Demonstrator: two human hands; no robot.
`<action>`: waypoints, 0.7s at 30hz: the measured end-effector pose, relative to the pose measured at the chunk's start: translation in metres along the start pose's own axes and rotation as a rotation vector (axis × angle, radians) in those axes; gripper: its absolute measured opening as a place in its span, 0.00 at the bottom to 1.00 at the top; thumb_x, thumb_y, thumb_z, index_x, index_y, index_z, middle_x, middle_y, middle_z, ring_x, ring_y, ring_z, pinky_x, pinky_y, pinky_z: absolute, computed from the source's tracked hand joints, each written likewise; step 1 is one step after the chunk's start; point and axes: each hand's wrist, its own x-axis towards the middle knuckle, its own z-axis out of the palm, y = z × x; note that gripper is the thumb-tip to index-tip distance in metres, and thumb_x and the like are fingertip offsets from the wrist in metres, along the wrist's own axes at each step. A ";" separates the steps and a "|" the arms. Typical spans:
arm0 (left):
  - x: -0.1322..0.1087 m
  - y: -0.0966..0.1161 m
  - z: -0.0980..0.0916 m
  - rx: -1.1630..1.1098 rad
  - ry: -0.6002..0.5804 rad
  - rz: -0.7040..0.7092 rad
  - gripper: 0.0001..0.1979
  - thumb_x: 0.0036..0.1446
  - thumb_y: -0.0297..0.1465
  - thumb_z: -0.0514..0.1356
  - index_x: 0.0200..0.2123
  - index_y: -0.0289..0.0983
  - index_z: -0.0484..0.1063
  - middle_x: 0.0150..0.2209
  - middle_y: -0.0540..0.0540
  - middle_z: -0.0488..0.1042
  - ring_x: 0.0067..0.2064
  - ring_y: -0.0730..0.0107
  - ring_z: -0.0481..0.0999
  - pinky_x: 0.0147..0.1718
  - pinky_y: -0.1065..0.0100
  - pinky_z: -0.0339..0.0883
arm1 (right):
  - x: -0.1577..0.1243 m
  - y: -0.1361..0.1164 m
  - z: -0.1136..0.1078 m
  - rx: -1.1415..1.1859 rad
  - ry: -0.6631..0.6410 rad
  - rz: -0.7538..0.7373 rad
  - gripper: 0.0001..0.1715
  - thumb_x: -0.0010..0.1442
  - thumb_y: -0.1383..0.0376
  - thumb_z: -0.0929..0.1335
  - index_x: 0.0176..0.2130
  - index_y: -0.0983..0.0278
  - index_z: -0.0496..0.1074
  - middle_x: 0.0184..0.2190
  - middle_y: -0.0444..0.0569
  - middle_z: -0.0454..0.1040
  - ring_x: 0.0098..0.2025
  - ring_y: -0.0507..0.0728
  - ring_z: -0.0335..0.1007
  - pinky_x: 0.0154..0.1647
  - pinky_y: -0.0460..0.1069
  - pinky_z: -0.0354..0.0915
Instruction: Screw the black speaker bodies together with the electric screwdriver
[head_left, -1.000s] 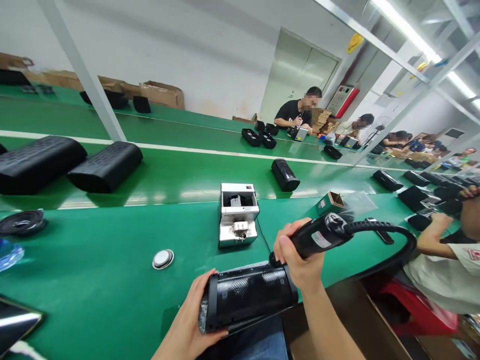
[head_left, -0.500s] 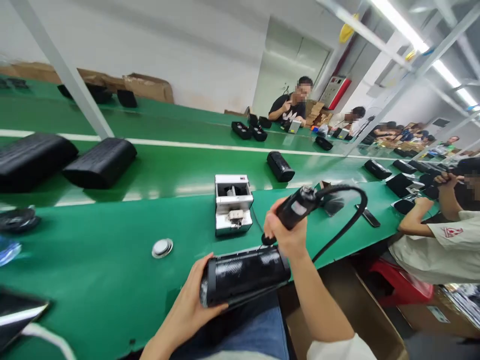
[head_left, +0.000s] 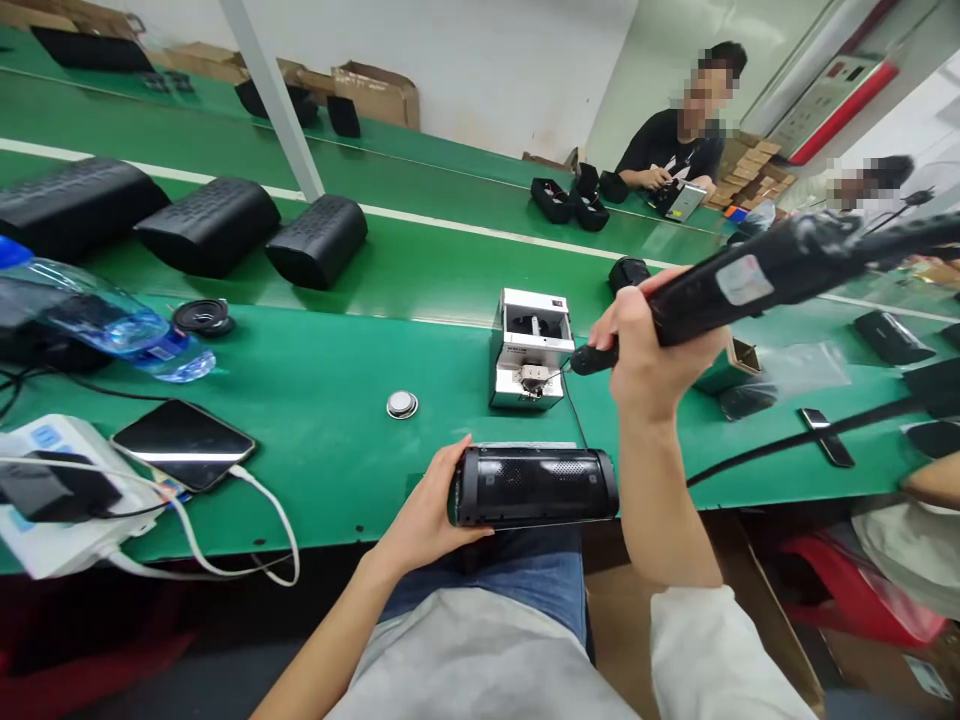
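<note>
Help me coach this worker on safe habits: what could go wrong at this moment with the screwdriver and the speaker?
The left hand alone holds the speaker at the bench edge; it could slip off. The right hand holds the electric screwdriver with its tip at the screw feeder; a misjudged dip might jab the feeder. Its cable trails over the bench and may snag.

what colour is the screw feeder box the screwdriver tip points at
Silver-white metal with a dark opening on top, seen in the head view: screw feeder box, screwdriver.

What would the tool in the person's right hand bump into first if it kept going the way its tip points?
Probably the small white machine: the screwdriver in the right hand points its tip at it, though depth is unclear.
</note>
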 end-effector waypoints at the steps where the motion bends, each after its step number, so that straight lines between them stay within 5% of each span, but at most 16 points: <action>1: 0.000 0.000 0.000 0.003 -0.004 0.002 0.65 0.58 0.33 0.82 0.85 0.53 0.44 0.78 0.35 0.63 0.79 0.35 0.68 0.78 0.35 0.65 | 0.000 0.007 0.004 -0.024 0.003 -0.002 0.13 0.66 0.62 0.79 0.38 0.58 0.73 0.20 0.34 0.67 0.17 0.50 0.65 0.19 0.48 0.66; 17: 0.001 0.001 0.000 0.010 -0.006 0.000 0.67 0.56 0.34 0.83 0.85 0.55 0.43 0.78 0.35 0.63 0.78 0.34 0.69 0.76 0.33 0.68 | 0.000 0.034 0.011 -0.050 -0.016 -0.012 0.12 0.68 0.61 0.78 0.42 0.56 0.73 0.20 0.32 0.64 0.15 0.50 0.64 0.16 0.48 0.62; 21: 0.001 -0.001 0.001 0.023 -0.006 0.006 0.66 0.57 0.35 0.83 0.85 0.56 0.43 0.79 0.35 0.63 0.80 0.34 0.68 0.77 0.34 0.68 | 0.003 0.045 0.011 -0.005 -0.220 0.009 0.13 0.69 0.56 0.77 0.45 0.55 0.72 0.22 0.32 0.63 0.15 0.49 0.60 0.17 0.48 0.63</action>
